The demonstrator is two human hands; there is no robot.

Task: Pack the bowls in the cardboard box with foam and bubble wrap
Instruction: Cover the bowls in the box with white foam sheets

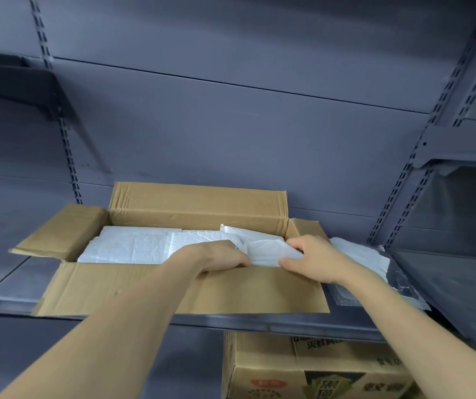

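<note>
An open cardboard box [190, 208] stands on a grey metal shelf [259, 322], its flaps folded outward. White foam sheets [133, 246] cover its inside; no bowl shows. A folded piece of white foam [268, 251] sits at the box's near right corner. My left hand [219, 256] reaches into the box with fingers curled over the foam's left edge. My right hand [314, 260] grips the same piece from the right, thumb underneath.
More white foam and clear bubble wrap [375, 272] lie on the shelf right of the box. A printed cardboard carton [317, 370] stands below the shelf. Slotted uprights and a dark bracket shelf [20, 84] flank the grey back wall.
</note>
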